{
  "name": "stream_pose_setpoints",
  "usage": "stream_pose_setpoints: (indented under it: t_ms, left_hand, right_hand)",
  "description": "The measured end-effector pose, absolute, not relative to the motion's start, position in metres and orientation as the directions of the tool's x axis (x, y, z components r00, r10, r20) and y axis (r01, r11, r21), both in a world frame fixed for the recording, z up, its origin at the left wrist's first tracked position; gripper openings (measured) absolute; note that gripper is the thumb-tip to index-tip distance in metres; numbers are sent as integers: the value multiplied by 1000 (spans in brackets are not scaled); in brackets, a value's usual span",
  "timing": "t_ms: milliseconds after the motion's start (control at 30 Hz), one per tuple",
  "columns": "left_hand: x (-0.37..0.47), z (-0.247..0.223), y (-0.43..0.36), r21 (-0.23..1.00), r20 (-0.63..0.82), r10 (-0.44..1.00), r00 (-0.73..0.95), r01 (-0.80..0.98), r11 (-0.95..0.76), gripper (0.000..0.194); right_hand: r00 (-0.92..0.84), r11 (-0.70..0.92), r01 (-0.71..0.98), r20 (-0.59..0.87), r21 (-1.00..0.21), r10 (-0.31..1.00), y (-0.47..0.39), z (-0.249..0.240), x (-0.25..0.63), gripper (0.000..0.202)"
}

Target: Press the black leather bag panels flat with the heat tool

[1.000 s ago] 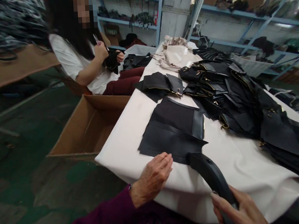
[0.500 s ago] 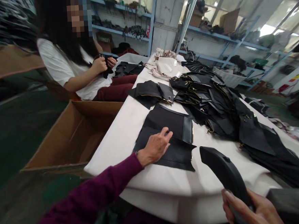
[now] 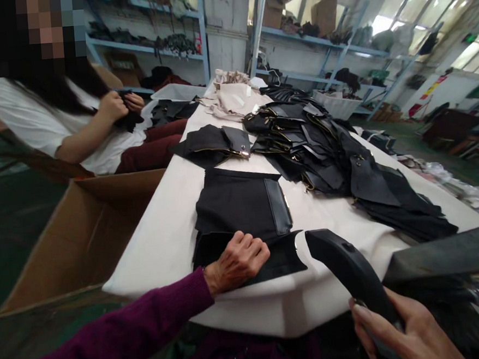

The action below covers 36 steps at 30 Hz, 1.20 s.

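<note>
A black fabric piece lies in front of me, with a smooth leather-like strip and a metallic edge at its right side. On its near part rests my left hand, fingers curled closed over the fabric; the fingertips are hidden beneath the hand. My right hand is wrapped around the handle of a curved black handheld tool. The tool's pale-edged tip is beside the right corner of the fabric piece. I cannot make out whether the two touch.
The pieces lie on a white-covered table. A pile of black zippered pieces covers its right side, beige pieces its far end. An open cardboard box stands at left, near a seated co-worker. A dark metal beam juts in at right.
The view has turned right. My left hand has gone from loosely spread fingers to curled ones nearer the fabric's front edge. The tool's tip is now closer to the fabric's right corner.
</note>
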<state>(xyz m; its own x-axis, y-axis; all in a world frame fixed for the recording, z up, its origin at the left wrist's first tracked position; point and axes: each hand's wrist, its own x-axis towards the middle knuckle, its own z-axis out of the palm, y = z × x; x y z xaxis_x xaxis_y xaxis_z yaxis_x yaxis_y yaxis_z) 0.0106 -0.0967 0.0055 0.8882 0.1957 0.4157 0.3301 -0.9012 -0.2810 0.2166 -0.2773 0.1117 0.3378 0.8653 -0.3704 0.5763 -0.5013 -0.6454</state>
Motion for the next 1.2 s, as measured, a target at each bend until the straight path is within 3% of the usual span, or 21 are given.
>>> stream_pose_setpoints:
  t_ms: [267, 467, 700, 867, 1067, 1200]
  left_hand:
    - [10, -3, -112, -294, 382, -61, 922, 59, -954, 19]
    - [10, -2, -114, -267, 346, -83, 935, 13, -964, 21]
    - [8, 2, -113, -250, 324, -107, 940, -24, -968, 20]
    - [7, 2, -112, -223, 317, -106, 942, -34, -974, 19]
    - [7, 2, -111, -223, 306, -104, 946, -35, -974, 20]
    - [6, 0, -111, -241, 312, -107, 944, -30, -970, 19]
  right_hand:
    - [279, -478, 587, -391, -653, 877, -278, 130, 206, 35]
    - [186, -466, 595, -452, -656, 873, -263, 135, 199, 29]
    - [205, -552, 563, -542, -615, 815, -235, 129, 183, 23]
    - [251, -561, 567, -522, -603, 815, -219, 124, 184, 23]
    - [364, -558, 598, -426, -575, 828, -233, 156, 192, 34]
    - [312, -545, 567, -451, -618, 836, -247, 155, 185, 28]
